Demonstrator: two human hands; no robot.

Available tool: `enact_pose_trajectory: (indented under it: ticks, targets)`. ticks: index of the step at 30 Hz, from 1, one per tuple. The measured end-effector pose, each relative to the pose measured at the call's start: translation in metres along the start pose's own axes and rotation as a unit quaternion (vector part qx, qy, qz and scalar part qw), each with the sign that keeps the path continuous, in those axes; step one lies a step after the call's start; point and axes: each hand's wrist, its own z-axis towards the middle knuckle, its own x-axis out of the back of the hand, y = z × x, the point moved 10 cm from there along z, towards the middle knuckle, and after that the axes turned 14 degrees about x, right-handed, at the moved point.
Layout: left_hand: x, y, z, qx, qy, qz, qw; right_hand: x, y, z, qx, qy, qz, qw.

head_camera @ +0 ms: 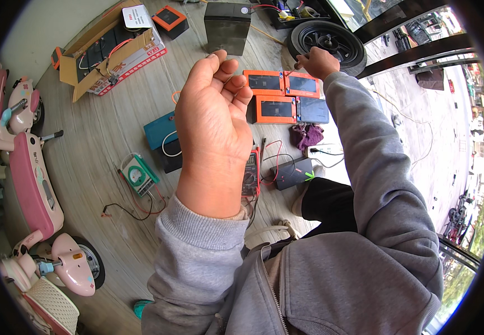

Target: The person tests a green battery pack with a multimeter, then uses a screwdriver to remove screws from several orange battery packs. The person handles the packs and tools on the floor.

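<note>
My left hand is raised close to the camera, palm up with its fingers curled; whether it pinches anything small at the fingertips is hidden. Below and beyond it lie orange-cased batteries and a dark-topped battery, set side by side on the floor. My right hand reaches over the upper right battery, its fingers closed around a small tool, perhaps a screwdriver, whose thin shaft points at the battery terminals. A digital multimeter is partly hidden behind my left wrist.
A wheel with a tyre lies beyond my right hand. Around the floor are a large dark battery, an open carton of batteries, a green analog meter, a black charger, a purple cloth and pink children's bikes.
</note>
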Motion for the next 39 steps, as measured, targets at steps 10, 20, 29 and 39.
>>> enact_pose_trajectory:
  ticks: [10, 20, 29, 39]
  targets:
    - [0.000, -0.001, 0.000, 0.007, -0.002, -0.013, 1.000, -0.001, 0.006, -0.002, -0.020, 0.003, 0.018, 1.000]
    - [-0.004, -0.005, 0.001, -0.012, -0.033, -0.042, 0.998, 0.007, 0.008, 0.008, 0.051, 0.077, 0.006, 0.996]
    - [-0.018, 0.016, -0.014, -0.004, -0.093, -0.097, 0.991, 0.053, 0.033, -0.058, 0.038, 0.140, 0.418, 0.897]
    - [0.121, 0.136, -0.046, -0.215, -0.283, 0.032, 0.934, 0.059, 0.084, -0.295, -0.144, 0.280, 0.700, 0.641]
